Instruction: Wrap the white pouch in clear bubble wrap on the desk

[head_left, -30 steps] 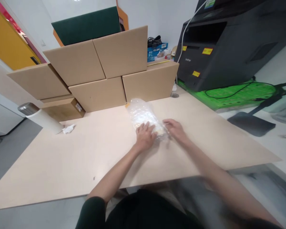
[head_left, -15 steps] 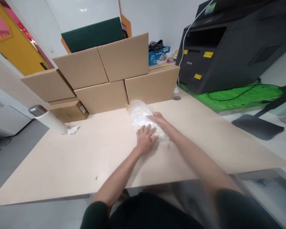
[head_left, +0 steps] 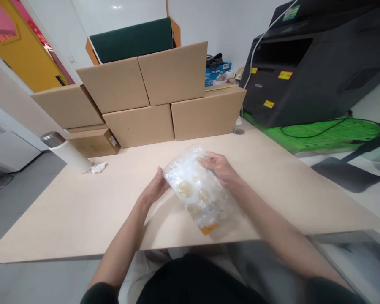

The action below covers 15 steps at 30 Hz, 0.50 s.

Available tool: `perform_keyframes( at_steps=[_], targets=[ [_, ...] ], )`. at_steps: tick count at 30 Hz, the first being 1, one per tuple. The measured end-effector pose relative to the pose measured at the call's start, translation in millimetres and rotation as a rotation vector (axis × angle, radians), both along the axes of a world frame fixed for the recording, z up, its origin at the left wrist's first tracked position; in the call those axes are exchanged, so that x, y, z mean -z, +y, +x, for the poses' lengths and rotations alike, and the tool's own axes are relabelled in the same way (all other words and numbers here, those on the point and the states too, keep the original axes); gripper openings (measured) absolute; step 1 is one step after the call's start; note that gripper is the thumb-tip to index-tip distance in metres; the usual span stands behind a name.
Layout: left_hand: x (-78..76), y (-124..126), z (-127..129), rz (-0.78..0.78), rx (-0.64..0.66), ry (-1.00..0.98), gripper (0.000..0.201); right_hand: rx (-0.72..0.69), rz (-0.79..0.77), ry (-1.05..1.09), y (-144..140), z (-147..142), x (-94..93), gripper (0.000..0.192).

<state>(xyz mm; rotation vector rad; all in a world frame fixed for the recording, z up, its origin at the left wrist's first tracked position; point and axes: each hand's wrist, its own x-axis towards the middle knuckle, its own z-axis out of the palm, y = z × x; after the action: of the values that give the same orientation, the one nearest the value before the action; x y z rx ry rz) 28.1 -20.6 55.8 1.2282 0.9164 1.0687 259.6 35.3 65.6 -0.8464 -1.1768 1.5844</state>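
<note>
Here, both hands gripped the clear, crinkled plastic bag of pale round pieces [head_left: 200, 192] above the beige desk [head_left: 82, 211] — left hand [head_left: 154, 190] and right hand [head_left: 220, 166] at its far end, long axis running toward the person.

A clear bubble-wrap packet [head_left: 199, 192] is being held above the table, tilting with its long axis running from eleven o'clock down to five o'clock. Several pale round items are showing through the wrap, and an orange patch is glowing at its near end.
</note>
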Motion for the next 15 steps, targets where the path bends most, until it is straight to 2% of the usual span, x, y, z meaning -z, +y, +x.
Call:
perform_keyframes(
  at_steps=[3,8,12,15],
  targets=[
    [11.0,-3.7,9.1,-0.025,-0.098,-0.137,0.075,0.057,-0.057,-0.02,12.7,-18.4,18.5,0.046],
    [32.0,10.6,12.0,-0.125,-0.403,-0.138,0.069,0.109,-0.103,-0.118,25.0,-35.8,50.3,0.052],
    [53.7,23.4,4.4,-0.14,-0.509,-0.182,0.069,0.035,-0.106,-0.122,21.5,-36.3,58.2,0.055],
    [61.4,25.6,3.3,-0.131,-0.536,-0.154,0.076,0.032,-0.085,-0.068,17.5,-34.9,59.8,0.07]
  ],
)
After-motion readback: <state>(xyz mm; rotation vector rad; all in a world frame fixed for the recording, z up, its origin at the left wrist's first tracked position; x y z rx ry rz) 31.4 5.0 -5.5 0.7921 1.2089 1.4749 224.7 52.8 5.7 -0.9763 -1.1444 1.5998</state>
